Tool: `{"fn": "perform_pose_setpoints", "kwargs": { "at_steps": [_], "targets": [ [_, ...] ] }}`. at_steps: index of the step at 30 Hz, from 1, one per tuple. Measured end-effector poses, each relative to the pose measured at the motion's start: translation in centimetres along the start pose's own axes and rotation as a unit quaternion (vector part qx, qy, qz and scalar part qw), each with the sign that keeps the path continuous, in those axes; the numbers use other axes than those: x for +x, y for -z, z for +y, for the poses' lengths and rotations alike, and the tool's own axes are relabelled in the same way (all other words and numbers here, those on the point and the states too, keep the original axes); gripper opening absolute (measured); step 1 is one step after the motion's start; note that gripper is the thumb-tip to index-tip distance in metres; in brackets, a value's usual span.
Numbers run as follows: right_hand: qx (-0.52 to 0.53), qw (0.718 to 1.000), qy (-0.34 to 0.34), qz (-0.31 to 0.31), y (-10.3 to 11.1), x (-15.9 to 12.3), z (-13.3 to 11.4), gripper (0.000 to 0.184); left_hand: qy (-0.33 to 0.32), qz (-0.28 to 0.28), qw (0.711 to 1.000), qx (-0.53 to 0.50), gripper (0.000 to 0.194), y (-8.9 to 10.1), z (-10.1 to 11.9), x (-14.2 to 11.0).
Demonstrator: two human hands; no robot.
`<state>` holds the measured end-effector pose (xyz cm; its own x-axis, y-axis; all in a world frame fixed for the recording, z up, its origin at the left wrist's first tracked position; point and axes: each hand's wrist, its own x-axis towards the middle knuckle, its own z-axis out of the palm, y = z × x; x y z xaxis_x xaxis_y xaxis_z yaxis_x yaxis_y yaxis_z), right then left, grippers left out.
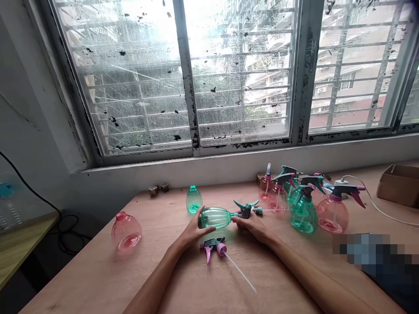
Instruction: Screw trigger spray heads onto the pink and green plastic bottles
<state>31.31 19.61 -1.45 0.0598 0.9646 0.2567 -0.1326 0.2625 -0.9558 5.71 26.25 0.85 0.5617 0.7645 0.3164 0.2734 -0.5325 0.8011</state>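
My left hand (pixel 195 230) is wrapped round a clear green bottle (pixel 216 218), which lies on its side above the table with its neck to the right. My right hand (pixel 251 223) grips a black and green trigger sprayer head (pixel 244 213) at the bottle's neck; how far it is screwed on cannot be made out. Just behind the right fingers, a green collar (pixel 258 211) with a thin tube points right, apparently part of another sprayer head. In front of my hands lies a black and pink sprayer head (pixel 214 247), its white tube stretching toward me.
Upright without heads stand a green bottle (pixel 194 200) behind and a pink bottle (pixel 127 233) at left. Several bottles with sprayer heads, including a green one (pixel 303 216) and a pink one (pixel 333 214), crowd the right. Farther right are a cardboard box (pixel 398 185) and a white cable (pixel 376 205).
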Motion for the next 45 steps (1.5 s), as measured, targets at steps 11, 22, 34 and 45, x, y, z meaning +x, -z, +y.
{"fn": "perform_pose_setpoints", "kwargs": {
  "at_steps": [11, 22, 34, 45],
  "targets": [
    [-0.017, 1.0, -0.003, -0.015, -0.5, -0.4, -0.9, 0.044, 0.024, 0.009, 0.999, -0.029, 0.052, 0.5, -1.0, 0.5],
    [-0.043, 0.999, -0.013, -0.025, -0.8, -1.0, -2.4, 0.042, 0.02, -0.01, 0.999, -0.047, 0.057, 0.6, -1.1, 0.5],
    [-0.031, 0.999, -0.026, -0.011, -0.9, -1.0, -2.0, 0.048, 0.017, -0.023, 0.996, -0.084, 0.06, 0.7, -0.6, 0.3],
    [-0.012, 0.999, -0.013, -0.028, -0.6, -0.8, -1.6, 0.045, 0.041, -0.026, 0.997, -0.055, 0.048, 1.2, 0.2, 0.3]
  ]
}}
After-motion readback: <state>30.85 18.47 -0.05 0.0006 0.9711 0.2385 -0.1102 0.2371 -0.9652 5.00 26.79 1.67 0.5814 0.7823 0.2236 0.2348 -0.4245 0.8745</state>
